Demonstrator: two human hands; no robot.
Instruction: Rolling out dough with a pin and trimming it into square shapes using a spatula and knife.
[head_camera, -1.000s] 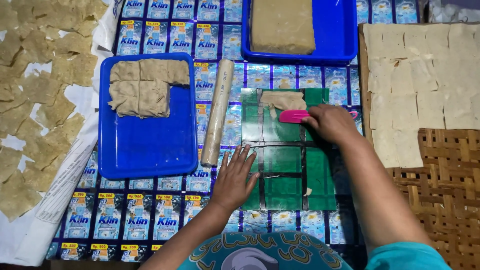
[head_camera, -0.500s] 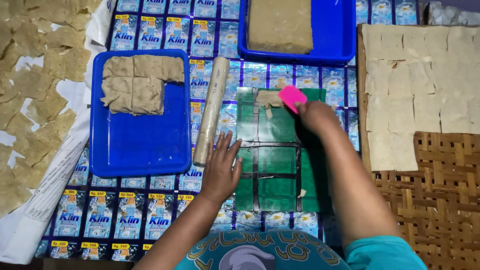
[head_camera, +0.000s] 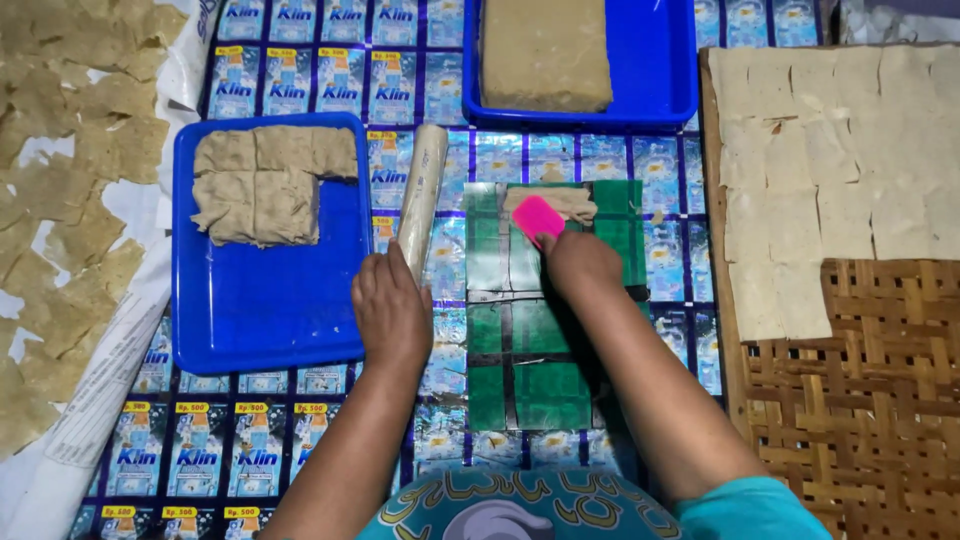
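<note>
- Shiny blue packet sheets (head_camera: 330, 90) cover the floor where we sit, and we look down at our two hands.
- Our right hand (head_camera: 578, 265) is closed around a pink scraper (head_camera: 538, 218). The pink blade sticks out past our fingers, away from us.
- Just past the scraper lies a small strip of pale dough (head_camera: 560, 200). The blade touches its near edge.
- Under this hand is a green board (head_camera: 530, 310) with dark lines like a grid.
- Our left hand (head_camera: 392, 312) lies flat and open, palm down, on the floor sheets. It holds nothing.
- Right past its fingertips is a pale rolling pin (head_camera: 422, 195). We cannot tell if the fingers touch it.
- Beside the left hand, on the outer side, is a blue tray (head_camera: 270, 310). Folded dough pieces (head_camera: 262, 185) sit at its far end.
- Far past the right hand is another blue tray (head_camera: 655, 70) with a big tan dough block (head_camera: 545, 52).
- Out beyond the right hand, thin cut dough squares (head_camera: 830, 170) lie on a woven mat (head_camera: 870, 400).
- Well away from the left hand, dry crinkly pieces (head_camera: 60, 210) lie on white paper (head_camera: 100, 390).
</note>
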